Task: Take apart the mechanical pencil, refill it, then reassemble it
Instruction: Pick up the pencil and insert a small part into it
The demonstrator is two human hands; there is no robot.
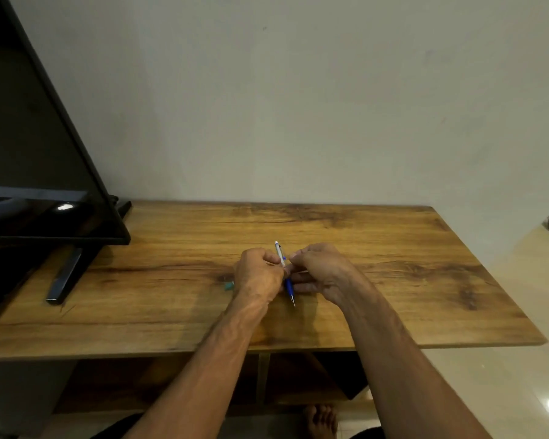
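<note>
Wooden table [393,312], flat rectangular top, warm brown laminate with dark grain streaks and knots, smooth finish, plain pale wall behind the far edge. Mechanical pencil [285,274] sits around the middle of the top, held up off the wood between both hands: slim cylinder, white upper barrel with rounded cap pointing toward the far edge, glossy blue lower barrel, thin metal tip pointing toward the near edge. Tilted, not flat.

Left hand [257,275] is curled into a loose fist, thumb and fingers pinching the pencil at the white-blue junction, so it is gripping the pencil. Right hand [320,274] is just beside it on the pencil's right, fingers bent inward, fingertips [293,258] touching the barrel near a small blue clip; grip there looks like a light pinch, though exact contact is hard to read. The hands nearly touch each other, pencil between them.

Small teal object [229,285] peeks out by the left hand's outer side, on the wood, mostly hidden; can't tell what it is.

Black glossy monitor [39,153] stands at the left far corner, flat slab screen, its angular dark stand foot [65,275] resting on the wood toward the left edge. Bare forearms come in over the near edge.
</note>
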